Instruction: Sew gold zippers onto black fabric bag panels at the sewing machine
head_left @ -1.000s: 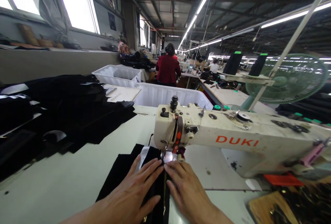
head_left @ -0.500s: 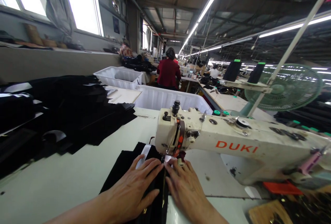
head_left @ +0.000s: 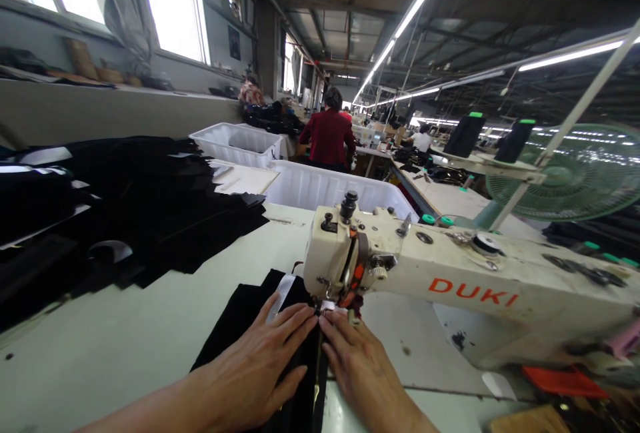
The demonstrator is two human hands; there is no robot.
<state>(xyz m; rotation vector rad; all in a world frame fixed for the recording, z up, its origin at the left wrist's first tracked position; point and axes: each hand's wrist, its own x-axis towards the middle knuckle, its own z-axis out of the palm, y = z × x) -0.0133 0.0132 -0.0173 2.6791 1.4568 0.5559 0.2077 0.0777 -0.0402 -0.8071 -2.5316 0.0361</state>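
Note:
A cream sewing machine (head_left: pixel 450 280) marked DUKI stands on the pale table (head_left: pixel 125 346). Under its needle head lies a black fabric piece (head_left: pixel 240 326) with a white strip (head_left: pixel 283 290) near its far end. My left hand (head_left: pixel 260 370) lies flat on the fabric, fingers stretched toward the needle. Beside it my right hand (head_left: pixel 357 370) also presses flat, its fingertips just short of the presser foot. The two hands sit side by side along a seam line with a thin gold-coloured edge between them.
A heap of black fabric pieces (head_left: pixel 115 213) covers the table's left side. White plastic bins (head_left: pixel 320 186) stand behind the machine. A green fan (head_left: pixel 575 176) and thread cones (head_left: pixel 465 134) are at right. A person in a red top (head_left: pixel 327 136) works farther back.
Both hands have stayed flat on the fabric by the needle. The view has shifted slightly, so the machine sits a little lower and further right.

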